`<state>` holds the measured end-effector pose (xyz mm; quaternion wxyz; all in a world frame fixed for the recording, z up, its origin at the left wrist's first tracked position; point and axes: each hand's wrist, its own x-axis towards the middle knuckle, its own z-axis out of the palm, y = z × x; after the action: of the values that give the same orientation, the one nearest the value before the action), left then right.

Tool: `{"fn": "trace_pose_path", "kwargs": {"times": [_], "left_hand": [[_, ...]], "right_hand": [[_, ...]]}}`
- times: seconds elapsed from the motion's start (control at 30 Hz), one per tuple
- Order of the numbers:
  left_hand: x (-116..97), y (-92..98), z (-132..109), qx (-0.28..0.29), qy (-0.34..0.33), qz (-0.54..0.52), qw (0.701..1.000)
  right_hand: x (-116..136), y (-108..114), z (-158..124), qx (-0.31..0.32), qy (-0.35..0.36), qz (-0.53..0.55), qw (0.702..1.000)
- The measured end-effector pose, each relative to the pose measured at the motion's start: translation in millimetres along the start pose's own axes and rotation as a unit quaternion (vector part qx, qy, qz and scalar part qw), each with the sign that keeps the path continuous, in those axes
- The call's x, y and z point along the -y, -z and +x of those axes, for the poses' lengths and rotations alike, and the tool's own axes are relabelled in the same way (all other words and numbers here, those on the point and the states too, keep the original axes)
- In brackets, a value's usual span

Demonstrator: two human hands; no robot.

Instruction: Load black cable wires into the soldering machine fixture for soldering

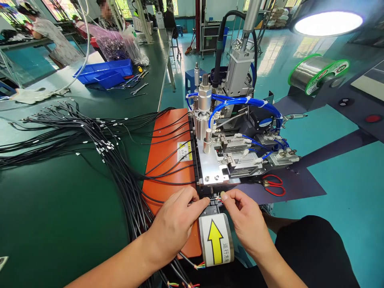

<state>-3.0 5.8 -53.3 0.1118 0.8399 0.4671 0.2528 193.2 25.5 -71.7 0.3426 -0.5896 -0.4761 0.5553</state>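
In the head view my left hand (175, 216) is closed on a black cable (212, 199), close to its stripped end. My right hand (247, 218) pinches the thin coloured wires (219, 197) that come out of that end. Both sets of fingertips are over a small dark fixture (211, 209) at the front of a metal machine (210, 160). Just below lies a curved cover with a yellow arrow (215, 242). Part of the held cable is hidden behind my left hand. Several other cables cross the orange plate (163, 160) to the machine.
A thick bundle of black cables (120, 172) lies on the green table (60, 216) at left. Red-handled scissors (274, 185) lie right of the machine. A solder spool (315, 74) and a lit lamp (328, 24) are upper right. Blue bins (105, 72) and wrenches stand behind; two people sit farther back.
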Motion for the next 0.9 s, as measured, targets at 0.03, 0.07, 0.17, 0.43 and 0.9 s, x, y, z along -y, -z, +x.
{"fn": "trace_pose_path", "kwargs": {"times": [0.03,0.07,0.17,0.43,0.9], "left_hand": [[-0.1,0.0,0.0,0.001,-0.003,0.004,1.000],[-0.1,0.1,0.1,0.002,-0.005,0.008,1.000],[0.0,0.0,0.7,0.003,-0.008,0.015,1.000],[0.3,0.2,1.8,0.006,-0.018,0.025,0.999],[-0.3,0.8,2.3,0.006,-0.021,0.033,0.999]], "right_hand": [[-0.1,-0.4,0.0,-0.002,0.001,-0.001,1.000],[-0.5,-0.9,0.0,-0.004,0.001,-0.005,1.000],[-2.5,-2.0,-0.4,-0.018,0.014,-0.035,0.999],[-5.3,-2.8,0.1,-0.052,0.076,-0.105,0.990],[-8.7,-4.1,-0.9,-0.054,0.087,-0.113,0.988]]}}
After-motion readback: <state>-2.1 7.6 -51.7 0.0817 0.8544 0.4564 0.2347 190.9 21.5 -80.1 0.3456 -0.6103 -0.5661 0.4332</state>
